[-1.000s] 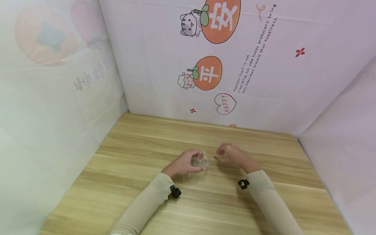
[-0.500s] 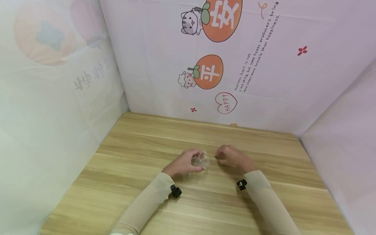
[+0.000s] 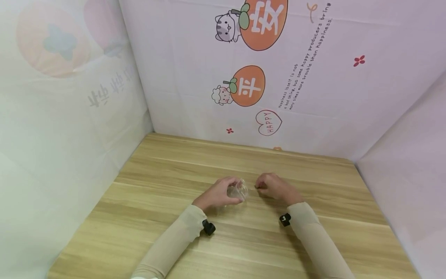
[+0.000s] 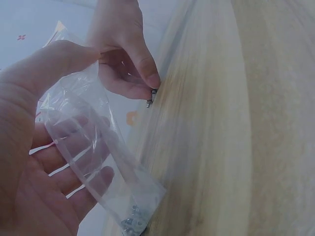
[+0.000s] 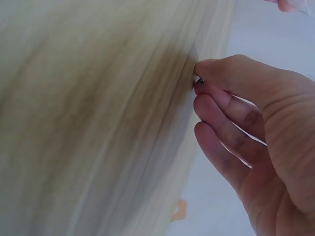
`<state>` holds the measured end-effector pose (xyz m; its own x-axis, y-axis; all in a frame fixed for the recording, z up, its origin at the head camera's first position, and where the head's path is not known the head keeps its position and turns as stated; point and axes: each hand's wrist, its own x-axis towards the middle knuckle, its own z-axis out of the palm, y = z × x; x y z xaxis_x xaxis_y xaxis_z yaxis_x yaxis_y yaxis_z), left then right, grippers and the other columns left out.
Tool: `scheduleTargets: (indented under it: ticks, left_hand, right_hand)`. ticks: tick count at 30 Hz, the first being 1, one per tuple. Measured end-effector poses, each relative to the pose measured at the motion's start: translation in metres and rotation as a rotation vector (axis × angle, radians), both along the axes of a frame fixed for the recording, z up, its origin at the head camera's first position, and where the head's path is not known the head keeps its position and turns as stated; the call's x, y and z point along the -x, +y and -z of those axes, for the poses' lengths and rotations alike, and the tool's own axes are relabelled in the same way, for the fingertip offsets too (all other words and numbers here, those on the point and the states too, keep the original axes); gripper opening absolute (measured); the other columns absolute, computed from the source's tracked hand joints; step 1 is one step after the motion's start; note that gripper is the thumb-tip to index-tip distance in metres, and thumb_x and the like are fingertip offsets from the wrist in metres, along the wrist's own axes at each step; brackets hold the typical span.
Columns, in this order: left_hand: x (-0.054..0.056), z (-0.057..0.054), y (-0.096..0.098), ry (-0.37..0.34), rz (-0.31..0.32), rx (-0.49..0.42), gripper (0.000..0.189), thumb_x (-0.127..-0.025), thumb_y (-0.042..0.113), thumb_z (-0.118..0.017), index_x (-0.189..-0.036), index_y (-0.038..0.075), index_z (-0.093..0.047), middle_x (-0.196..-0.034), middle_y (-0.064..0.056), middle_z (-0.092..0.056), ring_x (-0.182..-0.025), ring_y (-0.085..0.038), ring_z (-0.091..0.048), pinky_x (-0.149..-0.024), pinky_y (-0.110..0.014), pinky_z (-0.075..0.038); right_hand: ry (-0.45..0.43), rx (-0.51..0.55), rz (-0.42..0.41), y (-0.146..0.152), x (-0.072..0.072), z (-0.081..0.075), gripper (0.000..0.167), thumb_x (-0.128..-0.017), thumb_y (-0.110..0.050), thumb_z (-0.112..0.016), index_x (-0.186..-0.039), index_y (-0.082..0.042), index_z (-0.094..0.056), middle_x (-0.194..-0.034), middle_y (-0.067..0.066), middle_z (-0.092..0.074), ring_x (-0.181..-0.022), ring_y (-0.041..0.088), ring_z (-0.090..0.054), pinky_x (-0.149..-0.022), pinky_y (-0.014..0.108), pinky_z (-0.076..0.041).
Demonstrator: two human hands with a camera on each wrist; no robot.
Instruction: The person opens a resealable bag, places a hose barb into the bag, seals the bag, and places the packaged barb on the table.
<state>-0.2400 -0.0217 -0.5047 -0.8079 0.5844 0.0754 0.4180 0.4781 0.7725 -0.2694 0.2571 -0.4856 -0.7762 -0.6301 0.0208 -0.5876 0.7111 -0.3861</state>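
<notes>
My left hand [image 3: 217, 193] holds a clear plastic bag [image 4: 86, 132] between thumb and fingers, its mouth spread wide and facing right in the head view. Several small silvery metal parts [image 4: 133, 221] lie in the bag's bottom corner, in the left wrist view. To the right of the bag, my right hand [image 3: 277, 188] is low at the tabletop. Its thumb and index fingertip pinch small dark metal hardware [image 4: 152, 98], with screw-like ends sticking out below them. In the right wrist view only a glint of this hardware [image 5: 200, 79] shows between the fingertips.
The wood-grain table [image 3: 195, 248] is enclosed by white printed cloth walls [image 3: 188, 77] at the back and both sides. Black wrist cameras sit at both cuffs, the left camera [image 3: 209, 227] and the right camera [image 3: 285, 219].
The right thumb and index finger, apart beside the small metal hardware a second ago, have come together on it. The left hand and the bag have stayed nearly still.
</notes>
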Motion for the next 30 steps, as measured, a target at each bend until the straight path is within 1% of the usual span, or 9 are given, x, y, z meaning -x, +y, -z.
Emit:
scheduleTargets:
  ticks: [5,8,11,14,18,20,24,27,30]
  left_hand:
    - [0.0,0.001,0.001,0.008,0.004,-0.007,0.055,-0.088,0.032,-0.086,-0.137,0.022,-0.062,-0.139,0.0,-0.067,-0.125,-0.016,-0.063,-0.102,-0.031,-0.055]
    - [0.0,0.002,0.001,0.011,0.008,-0.015,0.053,-0.088,0.033,-0.086,-0.134,0.022,-0.063,-0.139,0.0,-0.067,-0.124,-0.017,-0.063,-0.101,-0.03,-0.055]
    - [0.0,0.004,0.001,0.019,0.016,-0.017,0.051,-0.088,0.032,-0.085,-0.132,0.021,-0.063,-0.138,0.0,-0.067,-0.125,-0.017,-0.064,-0.101,-0.03,-0.055]
    - [0.0,0.004,0.001,0.026,0.02,-0.018,0.051,-0.088,0.031,-0.085,-0.132,0.02,-0.063,-0.138,-0.001,-0.067,-0.126,-0.018,-0.064,-0.101,-0.03,-0.055]
    - [0.0,0.004,0.001,0.028,0.014,-0.014,0.053,-0.088,0.031,-0.085,-0.134,0.02,-0.063,-0.138,-0.001,-0.067,-0.126,-0.019,-0.064,-0.101,-0.03,-0.056]
    - [0.0,0.004,0.001,0.024,0.011,-0.012,0.054,-0.088,0.031,-0.086,-0.135,0.02,-0.063,-0.138,-0.001,-0.067,-0.126,-0.019,-0.064,-0.101,-0.03,-0.056]
    - [-0.001,0.002,0.001,0.015,0.008,-0.011,0.054,-0.088,0.031,-0.086,-0.136,0.02,-0.063,-0.139,-0.001,-0.067,-0.126,-0.019,-0.064,-0.102,-0.031,-0.055]
    - [-0.002,0.001,0.002,0.015,0.009,-0.008,0.055,-0.088,0.032,-0.085,-0.136,0.019,-0.063,-0.138,-0.002,-0.067,-0.126,-0.019,-0.064,-0.102,-0.032,-0.056]
    - [-0.002,0.001,0.002,0.018,0.01,-0.009,0.056,-0.088,0.033,-0.085,-0.137,0.018,-0.062,-0.138,-0.001,-0.067,-0.125,-0.019,-0.064,-0.102,-0.032,-0.055]
  right_hand:
    - [-0.012,-0.003,-0.01,-0.003,0.0,-0.003,0.01,-0.09,0.002,-0.077,-0.094,-0.007,-0.079,-0.097,0.005,-0.079,-0.088,0.014,-0.07,-0.08,0.033,-0.062]
    - [-0.024,-0.007,-0.014,-0.003,0.001,-0.001,0.012,-0.087,0.002,-0.077,-0.088,-0.01,-0.077,-0.09,-0.001,-0.076,-0.081,0.008,-0.064,-0.074,0.027,-0.058]
    - [-0.031,-0.013,-0.013,-0.002,0.003,0.002,0.013,-0.085,0.001,-0.077,-0.085,-0.012,-0.075,-0.084,-0.006,-0.071,-0.076,0.005,-0.059,-0.07,0.022,-0.053]
    - [-0.033,0.0,-0.012,0.0,0.003,0.004,0.013,-0.084,0.0,-0.076,-0.083,-0.013,-0.073,-0.081,-0.008,-0.067,-0.075,0.004,-0.056,-0.067,0.021,-0.051]
    - [-0.016,0.023,-0.015,0.002,0.0,0.004,0.014,-0.08,0.0,-0.075,-0.082,-0.013,-0.07,-0.079,-0.005,-0.066,-0.073,0.004,-0.055,-0.066,0.021,-0.05]
    - [-0.009,0.036,-0.014,0.002,-0.002,0.002,0.015,-0.078,0.0,-0.075,-0.082,-0.014,-0.07,-0.078,-0.005,-0.066,-0.072,0.005,-0.056,-0.065,0.021,-0.05]
    - [0.01,0.053,-0.02,0.003,-0.007,-0.004,0.012,-0.077,-0.001,-0.075,-0.083,-0.011,-0.071,-0.079,-0.004,-0.068,-0.072,0.004,-0.057,-0.065,0.021,-0.052]
    - [0.02,0.061,-0.019,0.004,-0.01,-0.009,0.008,-0.078,-0.002,-0.074,-0.083,-0.008,-0.072,-0.08,-0.005,-0.068,-0.074,0.003,-0.059,-0.067,0.021,-0.054]
    - [0.037,0.06,-0.019,0.003,-0.013,-0.017,0.009,-0.078,-0.001,-0.075,-0.083,-0.008,-0.071,-0.082,-0.005,-0.069,-0.075,0.004,-0.061,-0.069,0.022,-0.056]
